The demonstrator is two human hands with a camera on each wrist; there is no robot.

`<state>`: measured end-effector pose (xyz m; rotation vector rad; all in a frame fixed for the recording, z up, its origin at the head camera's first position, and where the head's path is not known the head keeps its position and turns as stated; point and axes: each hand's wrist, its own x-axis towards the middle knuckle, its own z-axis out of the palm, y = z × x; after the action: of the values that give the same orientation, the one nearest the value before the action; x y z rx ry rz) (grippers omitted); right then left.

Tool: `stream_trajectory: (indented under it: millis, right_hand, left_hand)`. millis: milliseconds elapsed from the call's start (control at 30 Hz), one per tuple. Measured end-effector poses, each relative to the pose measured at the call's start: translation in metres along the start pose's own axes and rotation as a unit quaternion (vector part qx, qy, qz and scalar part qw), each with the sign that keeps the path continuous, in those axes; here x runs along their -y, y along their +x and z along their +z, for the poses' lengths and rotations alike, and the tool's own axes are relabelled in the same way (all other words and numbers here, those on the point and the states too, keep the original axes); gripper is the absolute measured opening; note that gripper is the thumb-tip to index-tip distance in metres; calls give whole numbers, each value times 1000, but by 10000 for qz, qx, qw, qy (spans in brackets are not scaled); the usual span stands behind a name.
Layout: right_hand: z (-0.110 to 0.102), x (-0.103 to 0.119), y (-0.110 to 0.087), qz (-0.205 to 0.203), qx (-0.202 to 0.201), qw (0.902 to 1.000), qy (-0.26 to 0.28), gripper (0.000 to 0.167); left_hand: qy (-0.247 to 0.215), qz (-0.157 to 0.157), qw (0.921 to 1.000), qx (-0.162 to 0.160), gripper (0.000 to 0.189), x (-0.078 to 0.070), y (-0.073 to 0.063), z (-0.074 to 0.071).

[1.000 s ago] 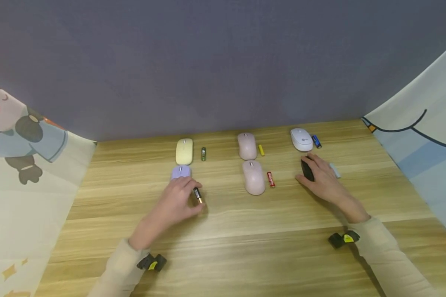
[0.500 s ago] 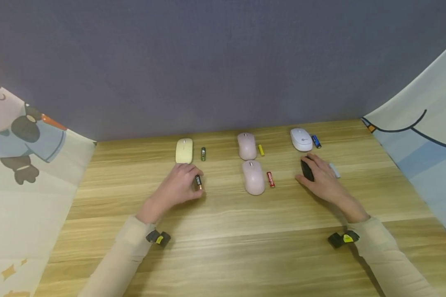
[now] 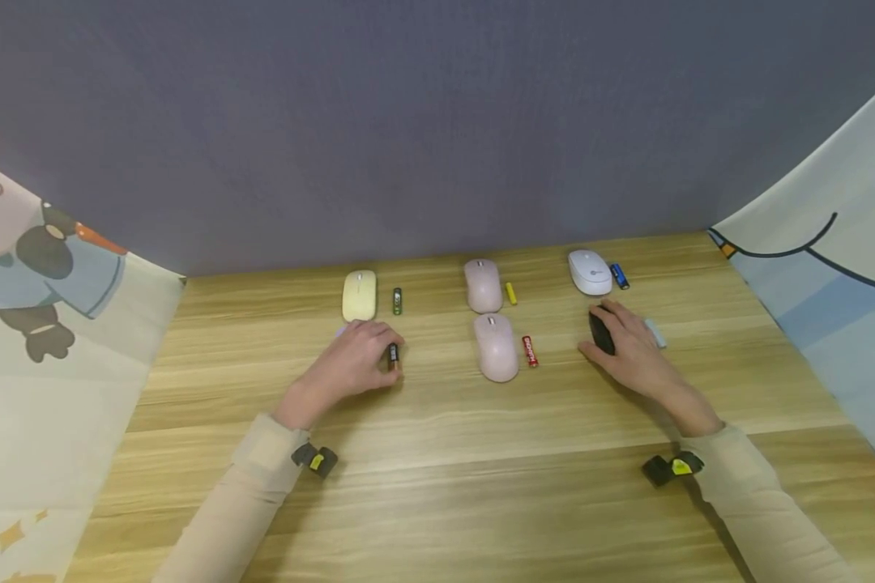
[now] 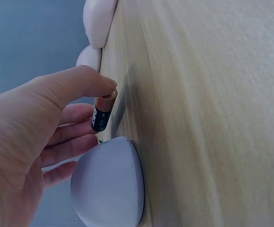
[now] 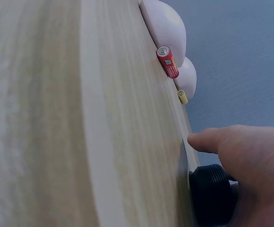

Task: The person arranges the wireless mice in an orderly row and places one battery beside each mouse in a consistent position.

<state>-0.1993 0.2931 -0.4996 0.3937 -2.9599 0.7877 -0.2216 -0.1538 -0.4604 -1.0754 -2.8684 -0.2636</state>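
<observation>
In the head view, my left hand (image 3: pixel 353 356) pinches a black and copper battery (image 3: pixel 394 356) between thumb and fingertips. The left wrist view shows this battery (image 4: pixel 103 111) upright between them, above a lilac computer mouse (image 4: pixel 109 184) that my hand mostly covers in the head view. My right hand (image 3: pixel 630 348) rests at a black computer mouse (image 3: pixel 601 334) on the right, fingers along its far side. From the right wrist, the thumb stretches out straight, apart from the black mouse (image 5: pixel 210 194). A pale blue battery (image 3: pixel 655 333) lies just beyond that hand.
A yellow mouse (image 3: pixel 360 295) has a green battery (image 3: pixel 397 301) beside it. Two pink mice, one far (image 3: pixel 484 286) and one near (image 3: pixel 496 348), lie mid-table by a yellow battery (image 3: pixel 511 293) and a red battery (image 3: pixel 530 351). A white mouse (image 3: pixel 590 272) sits beside a blue battery (image 3: pixel 619 276).
My left hand has moved away from me and slightly right with the battery, now covering most of the lilac mouse. My right hand has stayed at the black mouse.
</observation>
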Motion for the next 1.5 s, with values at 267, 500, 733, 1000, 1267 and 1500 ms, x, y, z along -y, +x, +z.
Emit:
stream_trajectory:
  millis: [267,500,733,1000,1267,1500]
  right_hand:
    - [-1,1,0,29,29,10000,-26,71]
    - [-2,3,0,54,65,10000,30,71]
    - [-3,5,-1,53,26,10000,41,70]
    - [-2,4,-1,13,-60,10000,37,69]
    - [-1,3,0,0,-78,10000,25,69]
    - [0,2,0,27,-61,10000,43,70]
  left_hand:
    - [-33,3,9998,174,41,-1,0,0]
    - [-82,-47,9997,211,42,0,1,1]
    - [-29,-24,9998,175,43,0,0,1]
    - [-86,-165,9992,357,51,1,-3,0]
    - [-100,-111,9995,292,46,2,-3,2]
    - [-125,-115,9994,291,47,2,-4,2]
